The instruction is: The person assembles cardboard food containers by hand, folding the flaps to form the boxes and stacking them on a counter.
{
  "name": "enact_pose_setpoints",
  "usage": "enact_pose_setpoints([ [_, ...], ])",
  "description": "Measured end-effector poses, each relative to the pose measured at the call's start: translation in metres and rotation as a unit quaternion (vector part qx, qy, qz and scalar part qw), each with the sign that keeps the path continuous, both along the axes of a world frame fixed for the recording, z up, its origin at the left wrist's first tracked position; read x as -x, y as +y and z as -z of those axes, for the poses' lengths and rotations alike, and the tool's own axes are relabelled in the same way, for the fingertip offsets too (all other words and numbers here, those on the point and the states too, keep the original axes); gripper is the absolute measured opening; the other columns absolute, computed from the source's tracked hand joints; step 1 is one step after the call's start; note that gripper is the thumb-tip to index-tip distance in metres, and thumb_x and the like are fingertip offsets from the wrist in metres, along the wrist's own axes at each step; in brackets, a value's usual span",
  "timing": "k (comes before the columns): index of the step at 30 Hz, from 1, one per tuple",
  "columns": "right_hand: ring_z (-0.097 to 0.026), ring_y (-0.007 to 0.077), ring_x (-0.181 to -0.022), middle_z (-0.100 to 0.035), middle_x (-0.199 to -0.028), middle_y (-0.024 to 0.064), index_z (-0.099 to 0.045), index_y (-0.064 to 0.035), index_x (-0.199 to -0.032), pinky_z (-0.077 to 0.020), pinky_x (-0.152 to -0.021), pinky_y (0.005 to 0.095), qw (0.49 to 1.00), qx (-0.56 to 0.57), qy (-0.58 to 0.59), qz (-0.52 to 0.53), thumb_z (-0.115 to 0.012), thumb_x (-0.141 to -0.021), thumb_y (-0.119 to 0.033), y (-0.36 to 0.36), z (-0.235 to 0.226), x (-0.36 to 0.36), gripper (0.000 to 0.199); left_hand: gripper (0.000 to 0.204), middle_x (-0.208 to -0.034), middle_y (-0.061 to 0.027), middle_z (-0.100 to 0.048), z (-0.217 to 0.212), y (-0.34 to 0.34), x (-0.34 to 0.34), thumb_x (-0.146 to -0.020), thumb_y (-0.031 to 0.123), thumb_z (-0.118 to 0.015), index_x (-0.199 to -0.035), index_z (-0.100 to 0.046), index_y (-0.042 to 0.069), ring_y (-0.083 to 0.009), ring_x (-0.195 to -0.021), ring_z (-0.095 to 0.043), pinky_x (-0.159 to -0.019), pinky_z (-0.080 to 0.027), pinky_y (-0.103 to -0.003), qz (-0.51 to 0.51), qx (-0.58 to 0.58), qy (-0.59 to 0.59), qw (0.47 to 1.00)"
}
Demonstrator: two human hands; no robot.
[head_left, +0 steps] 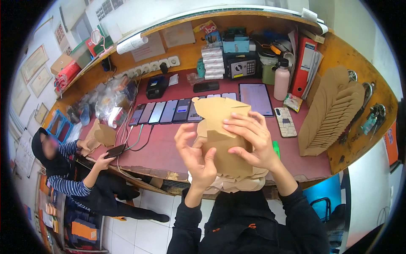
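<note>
In front of my chest is a brown cardboard blank (226,150), partly folded, with cut flaps at its upper end. My right hand (253,142) grips its right side, fingers lying across the front and the thumb below them. At the left edge of the cardboard, my left hand (195,154) has its fingers curved and apart, the thumb close to or touching the edge. A pile of similar flat cardboard blanks (243,183) lies beneath, at the table's front edge.
On the red tabletop (163,146) stands a row of phones (157,112) with cables. Further right are a tablet (256,99), a patterned phone (285,122), a pink bottle (281,80) and stacked folded cardboard (332,110). At left, a seated person (84,178) holds a phone.
</note>
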State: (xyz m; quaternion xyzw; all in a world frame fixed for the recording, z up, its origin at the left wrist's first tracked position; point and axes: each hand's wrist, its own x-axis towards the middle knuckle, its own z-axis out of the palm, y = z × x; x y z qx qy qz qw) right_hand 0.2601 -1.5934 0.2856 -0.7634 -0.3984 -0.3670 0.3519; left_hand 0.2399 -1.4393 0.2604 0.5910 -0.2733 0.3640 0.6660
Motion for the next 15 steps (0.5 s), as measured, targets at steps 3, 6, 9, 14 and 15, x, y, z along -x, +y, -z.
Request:
enact_pose_setpoints([
  [3, -0.055, 0.0192, -0.097, -0.06, -0.1, 0.0039, -0.059, -0.0107, -0.102, -0.0332, -0.086, 0.038, 1.0, 0.018, -0.008, 0.018, -0.067, -0.069, -0.021, 0.003, 0.027, -0.009, 0.035, 0.041, -0.116, -0.0123, -0.039, 0.016, -0.003, -0.002, -0.071, -0.01, -0.057, -0.108, -0.041, -0.002, -0.0183, -0.1, -0.05, -0.081, -0.044, -0.029, 0.079, 0.106, 0.047, 0.99],
  [6, -0.054, 0.0213, -0.098, -0.059, -0.101, 0.0049, -0.058, -0.0087, -0.102, -0.0339, -0.086, 0.0372, 0.999, 0.025, 0.018, 0.04, -0.064, -0.071, -0.017, 0.009, 0.045, -0.009, 0.033, 0.038, -0.095, -0.0094, -0.061, 0.035, 0.004, -0.008, -0.071, -0.003, -0.065, -0.106, -0.051, -0.004, -0.0119, -0.087, -0.057, -0.077, -0.045, -0.023, 0.179, 0.076, 0.295, 0.935],
  [9, -0.053, 0.0226, -0.1, -0.058, -0.105, 0.0069, -0.057, -0.007, -0.105, -0.0332, -0.088, 0.0381, 0.997, -0.02, 0.062, 0.036, -0.063, -0.072, -0.016, 0.008, 0.047, -0.005, 0.035, 0.033, -0.093, -0.0092, -0.061, 0.038, 0.002, -0.003, -0.073, -0.005, -0.062, -0.105, -0.052, -0.005, -0.0116, -0.084, -0.057, -0.075, -0.045, -0.022, 0.159, 0.077, 0.297, 0.938],
  [14, -0.051, 0.0251, -0.105, -0.057, -0.11, 0.0105, -0.055, -0.0052, -0.11, -0.032, -0.091, 0.0381, 0.993, 0.026, 0.102, 0.053, -0.062, -0.073, -0.02, 0.0, 0.05, 0.002, 0.041, 0.032, -0.098, -0.0101, -0.06, 0.044, 0.001, -0.007, -0.076, -0.006, -0.058, -0.107, -0.051, -0.003, -0.0108, -0.088, -0.057, -0.077, -0.044, -0.021, 0.179, 0.052, 0.288, 0.939],
  [15, -0.051, 0.0269, -0.105, -0.057, -0.109, 0.0116, -0.055, -0.0047, -0.111, -0.0327, -0.09, 0.0373, 0.991, 0.03, 0.126, 0.042, -0.063, -0.073, -0.022, -0.001, 0.052, 0.004, 0.043, 0.033, -0.101, -0.0109, -0.06, 0.048, 0.005, -0.008, -0.077, -0.006, -0.057, -0.109, -0.052, -0.001, -0.0109, -0.09, -0.056, -0.078, -0.044, -0.021, 0.191, 0.025, 0.282, 0.94],
])
